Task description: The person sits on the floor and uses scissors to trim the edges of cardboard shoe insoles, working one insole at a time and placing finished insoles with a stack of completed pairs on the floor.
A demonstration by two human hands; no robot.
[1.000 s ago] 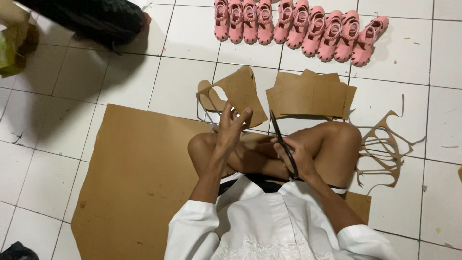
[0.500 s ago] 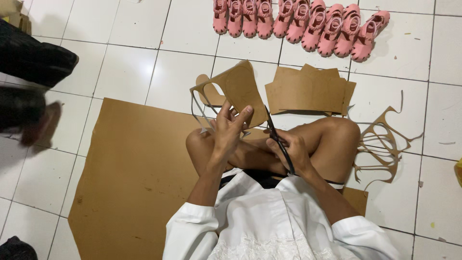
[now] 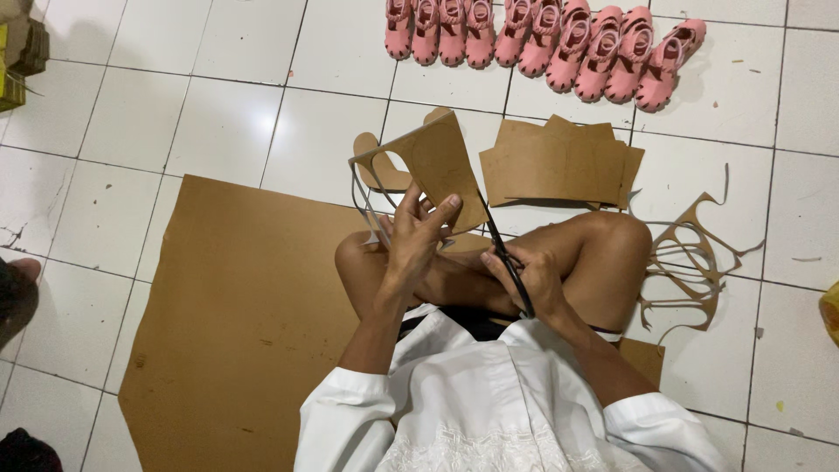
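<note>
From the head camera, the person sits cross-legged on the white tile floor (image 3: pixel 218 114) with a big brown cardboard sheet (image 3: pixel 236 323) under the legs, likely so the tiles stay clean and the work has a soft base.

The left hand (image 3: pixel 415 240) is raised at about 11 o'clock from the lap. Its grip is clenched on the lower edge of a brown cardboard piece (image 3: pixel 433 166), thumb on the near side and fingers behind. The piece stands up and tilts away, so the cut line faces the blades.

The right hand (image 3: pixel 533 280) rests low by the knee, at about 2 o'clock from the lap. Its grip is closed around the handles of black scissors (image 3: pixel 502 253). The blades point up to 11 o'clock and meet the piece's right edge.

A stack of cut cardboard shapes (image 3: pixel 559 162) lies at 12 o'clock. Thin leftover strips (image 3: pixel 690 262) lie at 3 o'clock. A row of pink shoes (image 3: pixel 542 35) stands well apart at 12 o'clock.
</note>
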